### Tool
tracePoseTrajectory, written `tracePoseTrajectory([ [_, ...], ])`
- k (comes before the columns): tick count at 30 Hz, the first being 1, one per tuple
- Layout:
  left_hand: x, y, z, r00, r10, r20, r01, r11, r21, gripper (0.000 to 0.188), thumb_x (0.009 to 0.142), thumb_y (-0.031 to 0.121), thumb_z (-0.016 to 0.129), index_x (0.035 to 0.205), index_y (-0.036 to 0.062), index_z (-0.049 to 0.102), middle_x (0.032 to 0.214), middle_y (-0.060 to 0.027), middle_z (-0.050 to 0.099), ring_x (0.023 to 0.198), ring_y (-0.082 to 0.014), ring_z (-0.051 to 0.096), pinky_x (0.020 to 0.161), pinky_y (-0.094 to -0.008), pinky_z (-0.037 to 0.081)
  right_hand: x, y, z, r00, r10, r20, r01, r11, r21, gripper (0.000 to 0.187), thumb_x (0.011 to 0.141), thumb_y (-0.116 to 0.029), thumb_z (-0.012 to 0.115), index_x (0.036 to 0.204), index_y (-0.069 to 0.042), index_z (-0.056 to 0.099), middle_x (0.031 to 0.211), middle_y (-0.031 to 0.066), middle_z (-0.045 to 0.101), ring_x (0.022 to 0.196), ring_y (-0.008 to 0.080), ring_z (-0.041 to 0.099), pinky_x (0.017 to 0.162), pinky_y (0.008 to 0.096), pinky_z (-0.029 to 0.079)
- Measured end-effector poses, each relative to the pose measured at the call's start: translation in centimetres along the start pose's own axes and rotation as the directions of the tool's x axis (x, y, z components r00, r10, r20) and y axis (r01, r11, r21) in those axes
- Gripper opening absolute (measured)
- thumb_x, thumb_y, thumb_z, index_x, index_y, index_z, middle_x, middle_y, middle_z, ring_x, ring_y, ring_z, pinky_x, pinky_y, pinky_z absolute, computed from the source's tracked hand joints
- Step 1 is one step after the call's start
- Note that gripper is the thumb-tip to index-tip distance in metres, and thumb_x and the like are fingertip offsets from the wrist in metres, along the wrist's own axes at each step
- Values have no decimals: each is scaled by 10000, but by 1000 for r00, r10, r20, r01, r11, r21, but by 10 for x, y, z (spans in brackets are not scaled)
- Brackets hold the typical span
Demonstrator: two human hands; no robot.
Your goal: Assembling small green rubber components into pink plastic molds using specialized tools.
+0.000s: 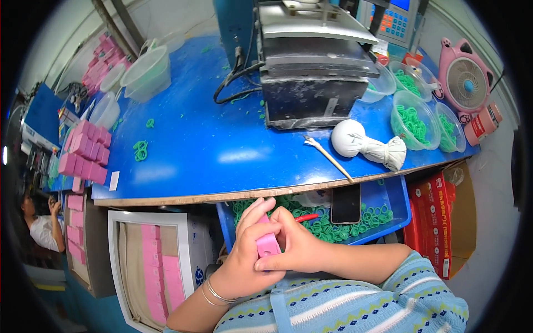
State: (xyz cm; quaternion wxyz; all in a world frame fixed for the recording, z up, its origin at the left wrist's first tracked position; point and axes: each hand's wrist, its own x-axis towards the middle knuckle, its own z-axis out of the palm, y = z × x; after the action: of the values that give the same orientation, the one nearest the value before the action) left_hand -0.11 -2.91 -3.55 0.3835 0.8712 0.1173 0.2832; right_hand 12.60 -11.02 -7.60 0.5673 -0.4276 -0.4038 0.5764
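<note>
A small pink block is held between my two hands, low in front of my body. My left hand is closed round its left side, fingers pointing up and away. From the right, my right hand is closed on the same block, its thumb pressing near the lower end. My fingers hide much of the block. Just beyond the hands, a blue tray holds many green rings, a dark phone and a red-handled tool.
A blue table carries a black machine, a wooden-handled brush, a tied white cloth bundle and stacked pink blocks. Bowls of green rings and a pink fan stand right. A white-framed box sits lower left; another person is far left.
</note>
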Motion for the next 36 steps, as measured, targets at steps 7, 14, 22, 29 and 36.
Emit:
tracePoseTrajectory([
  [7, 10, 12, -14, 984, -166, 63, 166, 738, -654, 506, 573, 230, 866, 864, 84, 478, 1079, -99, 396, 1008, -187, 439, 895, -334, 390, 0, -66, -7, 980, -123, 156, 184, 860, -476, 454, 841, -408, 598, 981, 3, 467, 761, 130, 520, 704, 243, 563, 623, 341, 463],
  [14, 10, 21, -12, 959, -279, 56, 218, 592, -776, 316, 683, 65, 744, 821, 94, 462, 1087, -86, 412, 1047, -187, 422, 939, -326, 338, 3, -51, -5, 811, -534, 241, 551, 555, -624, 191, 816, -238, 610, 760, -58, 583, 678, 100, 558, 590, 278, 548, 500, 372, 422],
  [22, 0, 7, 6, 889, -448, 97, 139, 61, -988, 300, 651, 19, 652, 785, 132, 409, 1026, -61, 440, 1062, -199, 414, 974, -355, 340, 2, -40, -2, 943, -332, 11, 321, 902, -289, 276, 906, -183, 535, 676, -34, 564, 575, 53, 495, 559, 162, 482, 511, 304, 377],
  [29, 0, 2, 8, 907, -412, 84, 74, -40, -996, 292, 631, -4, 613, 778, 138, 405, 1010, -64, 453, 1087, -215, 407, 998, -380, 334, -3, -46, 4, 978, -200, -67, 198, 980, -32, 267, 932, -177, 508, 750, 0, 589, 657, 31, 521, 620, 88, 456, 570, 259, 386],
  [36, -3, -5, 8, 891, -437, 121, 69, -134, -989, 265, 617, 7, 570, 778, 136, 402, 1009, -66, 459, 1107, -225, 407, 1003, -402, 332, 0, -46, 5, 988, -133, -78, 137, 989, 55, 257, 936, -175, 506, 757, -4, 577, 654, -8, 486, 626, 53, 411, 557, 231, 355],
])
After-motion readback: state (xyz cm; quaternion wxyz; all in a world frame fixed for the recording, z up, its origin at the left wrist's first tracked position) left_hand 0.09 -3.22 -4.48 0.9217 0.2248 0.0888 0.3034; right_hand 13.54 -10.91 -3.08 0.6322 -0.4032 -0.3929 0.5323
